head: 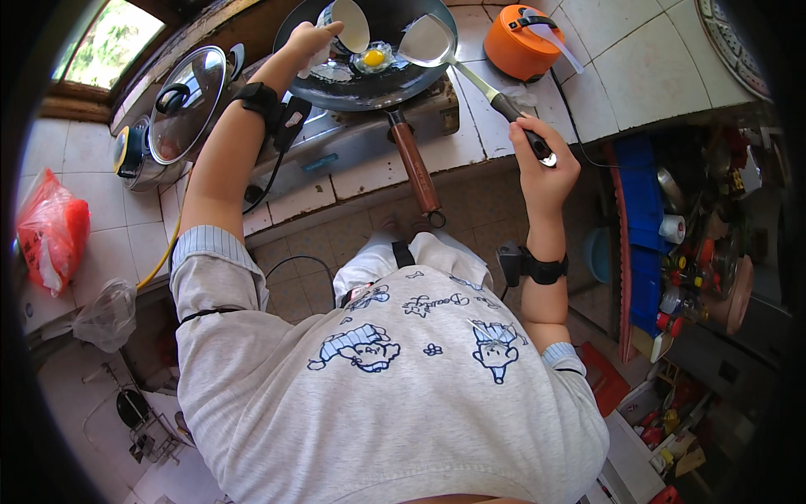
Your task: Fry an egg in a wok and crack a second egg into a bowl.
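Observation:
My left hand (313, 43) grips a bowl (350, 26), pale inside with a patterned outer wall, tilted over the wok (352, 94). Something whitish, perhaps tissue or plastic, shows under the same hand. Just below the bowl's rim, a raw egg (374, 58) with a whole yellow yolk lies in the oily wok. In my right hand (546, 160) is the dark handle of a metal wok spatula (429, 41). Its blade is over the right side of the wok, to the right of the egg; contact with the wok is unclear. The wok's wooden handle (415, 167) points toward me.
The wok sits on a gas stove (434, 120). An orange lidded pot (522, 44) stands right on the tiled counter. At left are a glass lid (189, 104), a metal pot (148, 173) and a red plastic bag (53, 233). A black cable (570, 120) hangs over the counter edge.

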### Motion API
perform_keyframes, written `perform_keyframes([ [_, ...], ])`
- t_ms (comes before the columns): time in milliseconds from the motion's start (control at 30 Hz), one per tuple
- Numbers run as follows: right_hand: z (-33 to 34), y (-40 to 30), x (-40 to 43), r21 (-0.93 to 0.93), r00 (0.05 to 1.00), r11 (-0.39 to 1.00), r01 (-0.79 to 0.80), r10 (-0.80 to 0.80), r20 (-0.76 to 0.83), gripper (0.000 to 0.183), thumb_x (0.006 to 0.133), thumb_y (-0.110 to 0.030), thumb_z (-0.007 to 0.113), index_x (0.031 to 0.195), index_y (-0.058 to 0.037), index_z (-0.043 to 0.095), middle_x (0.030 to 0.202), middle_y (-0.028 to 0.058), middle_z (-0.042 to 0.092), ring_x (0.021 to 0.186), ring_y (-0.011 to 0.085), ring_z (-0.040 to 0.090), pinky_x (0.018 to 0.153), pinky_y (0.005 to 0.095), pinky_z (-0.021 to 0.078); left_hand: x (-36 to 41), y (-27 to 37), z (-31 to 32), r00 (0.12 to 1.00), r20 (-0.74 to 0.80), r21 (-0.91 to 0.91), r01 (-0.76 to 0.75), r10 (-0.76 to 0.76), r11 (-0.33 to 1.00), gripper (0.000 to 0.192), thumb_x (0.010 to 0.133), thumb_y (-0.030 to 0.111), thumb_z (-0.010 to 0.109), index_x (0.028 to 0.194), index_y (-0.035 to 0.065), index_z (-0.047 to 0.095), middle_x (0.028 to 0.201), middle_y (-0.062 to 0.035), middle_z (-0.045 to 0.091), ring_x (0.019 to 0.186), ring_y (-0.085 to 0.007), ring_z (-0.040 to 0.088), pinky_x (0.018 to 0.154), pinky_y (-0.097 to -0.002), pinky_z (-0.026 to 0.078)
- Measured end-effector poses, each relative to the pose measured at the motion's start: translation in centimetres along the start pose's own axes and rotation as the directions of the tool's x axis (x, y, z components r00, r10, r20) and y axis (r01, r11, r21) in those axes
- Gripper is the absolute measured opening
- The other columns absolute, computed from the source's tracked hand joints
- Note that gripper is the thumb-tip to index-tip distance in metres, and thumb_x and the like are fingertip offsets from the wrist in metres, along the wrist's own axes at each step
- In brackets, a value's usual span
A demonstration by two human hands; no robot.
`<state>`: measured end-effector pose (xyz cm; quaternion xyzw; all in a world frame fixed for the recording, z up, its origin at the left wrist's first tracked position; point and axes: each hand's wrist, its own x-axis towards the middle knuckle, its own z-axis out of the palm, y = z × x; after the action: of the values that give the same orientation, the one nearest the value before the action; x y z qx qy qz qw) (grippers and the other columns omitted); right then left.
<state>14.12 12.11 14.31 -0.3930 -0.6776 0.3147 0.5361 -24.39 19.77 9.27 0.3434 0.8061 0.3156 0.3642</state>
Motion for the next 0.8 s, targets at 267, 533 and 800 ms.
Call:
perform_keyframes([
  [267, 0.6, 0.2, -0.1, -0.171, 0.959, 0.944, 0.282, -0.281, 0.03, 0.012, 0.068, -0.002, 0.069, 0.078, -0.0015, 0.062, 0.079, 0.013, 0.063, 0.072, 0.0222, 0.063, 0.066, 0.027, 0.0483, 0.9, -1.5, 0.3, 0.806, -0.194, 0.469, -0.424, 0.559, 0.775, 0.044, 0.071, 0.036, 0.066, 0.091, -0.0016, 0.057, 0.074, -0.0101, 0.058, 0.068, -0.0196, 0.059, 0.066, -0.0304, 0.047],
  [533, 0.3, 0.4, -0.1, -0.199, 0.927, 0.907, 0.372, -0.373, 0.033, 0.013, 0.067, -0.001, 0.069, 0.078, -0.0016, 0.062, 0.08, 0.0133, 0.064, 0.074, 0.0233, 0.063, 0.067, 0.0276, 0.0488, -2.9, 0.2, 0.7, 0.729, -0.209, 0.594, -0.436, 0.652, 0.677, 0.063, 0.07, 0.04, 0.064, 0.116, 0.003, 0.042, 0.115, -0.0192, 0.046, 0.104, -0.032, 0.049, 0.087, -0.0372, 0.04],
  [800, -0.2, -0.3, -0.4, -0.226, 0.93, 0.904, 0.364, -0.367, 0.032, 0.012, 0.068, 0.001, 0.068, 0.078, -0.0009, 0.062, 0.078, 0.0129, 0.063, 0.076, 0.0239, 0.064, 0.068, 0.0282, 0.0489, -4.3, 0.7, 0.8, 0.699, -0.258, 0.596, -0.428, 0.666, 0.68, 0.064, 0.069, 0.04, 0.064, 0.117, 0.0058, 0.04, 0.114, -0.0164, 0.046, 0.1, -0.0333, 0.052, 0.082, -0.0386, 0.043],
])
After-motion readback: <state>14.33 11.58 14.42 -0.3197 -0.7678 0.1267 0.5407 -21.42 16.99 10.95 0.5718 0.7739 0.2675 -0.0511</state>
